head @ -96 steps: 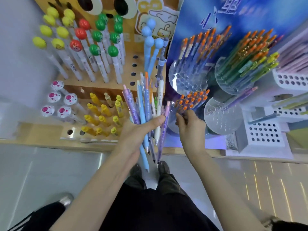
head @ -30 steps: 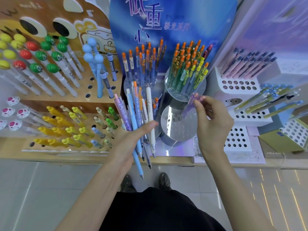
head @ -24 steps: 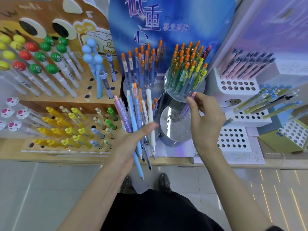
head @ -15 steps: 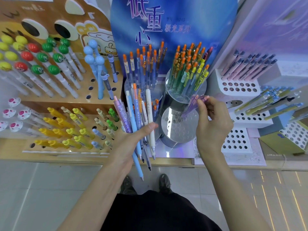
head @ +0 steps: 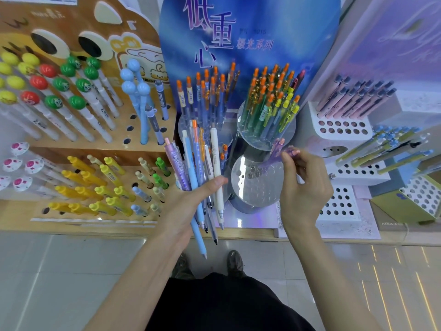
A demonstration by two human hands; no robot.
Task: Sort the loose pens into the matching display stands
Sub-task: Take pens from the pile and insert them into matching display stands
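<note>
My left hand (head: 188, 204) grips a fanned bunch of loose pens (head: 198, 163): purple, light blue, orange-topped and white ones, tips pointing down. My right hand (head: 303, 187) pinches a translucent purple pen (head: 274, 152) by its upper end. That pen leans over the lower clear round stand (head: 257, 185), whose top disc has many holes; I cannot tell whether its tip is in a hole. Behind it a taller clear stand (head: 265, 134) carries green, yellow and orange-topped pens.
A second clear stand (head: 205, 103) with blue orange-topped pens stands behind my left hand. A wooden board (head: 100, 139) on the left carries ball-topped, yellow and green pens. White hole racks (head: 343, 130) with pink and blue-green pens fill the right. Floor tiles lie below.
My right hand carried the purple pen from the upper stand's rim down over the lower round stand. My left hand kept its bunch still. The view shifted right since the oldest frame.
</note>
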